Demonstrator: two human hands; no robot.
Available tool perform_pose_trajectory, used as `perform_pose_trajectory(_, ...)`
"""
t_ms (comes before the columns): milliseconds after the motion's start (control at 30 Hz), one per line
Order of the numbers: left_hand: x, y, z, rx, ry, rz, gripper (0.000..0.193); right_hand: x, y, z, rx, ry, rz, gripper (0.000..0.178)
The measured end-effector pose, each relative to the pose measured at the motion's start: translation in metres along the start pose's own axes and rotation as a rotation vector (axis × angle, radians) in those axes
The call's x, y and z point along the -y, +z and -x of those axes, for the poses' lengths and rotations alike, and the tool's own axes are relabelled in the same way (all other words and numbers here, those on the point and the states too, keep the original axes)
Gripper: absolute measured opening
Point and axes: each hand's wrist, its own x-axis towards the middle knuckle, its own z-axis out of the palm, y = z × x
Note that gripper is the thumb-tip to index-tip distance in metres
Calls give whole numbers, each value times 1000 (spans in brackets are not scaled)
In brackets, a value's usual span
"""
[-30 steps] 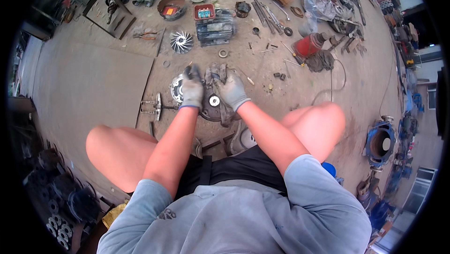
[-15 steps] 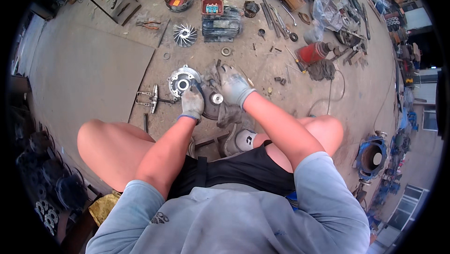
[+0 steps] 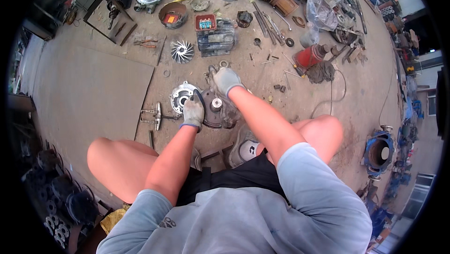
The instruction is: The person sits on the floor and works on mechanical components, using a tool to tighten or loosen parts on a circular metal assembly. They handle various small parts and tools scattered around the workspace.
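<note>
My left hand (image 3: 193, 112), in a dirty grey work glove, is closed between a silver round motor end cover (image 3: 180, 100) and a dark round disc-shaped part (image 3: 212, 119) with a bright hub. A dark curved edge shows at its fingers, but what they grip is unclear. Farther forward, my gloved right hand (image 3: 225, 79) reaches out with fingers extended, beside a small metal ring (image 3: 224, 63). A grimy grey rag (image 3: 229, 114) lies against the disc's right side. To the left of the cover rests a metal gear puller (image 3: 157, 116).
Ahead stand a finned motor housing (image 3: 216, 42) and a silver fan wheel (image 3: 182, 51). A red bottle jack (image 3: 311, 56) and scattered tools are at the right. A flat sheet (image 3: 98, 85) covers the floor at left. My bent legs frame the near side.
My right hand has moved forward from beside the disc toward the small ring. My left hand stays by the end cover and disc. The view has shifted slightly.
</note>
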Motion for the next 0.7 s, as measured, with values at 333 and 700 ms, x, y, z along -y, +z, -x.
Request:
perform_pose_trajectory(333, 48, 56, 1, -202, -113, -227, 46, -10, 12, 151, -604, -193, -57, 49)
perform_pose_trajectory(700, -24, -3, 16, 141, -242, -168, 39, -3, 44, 263, -177, -293, -13, 46)
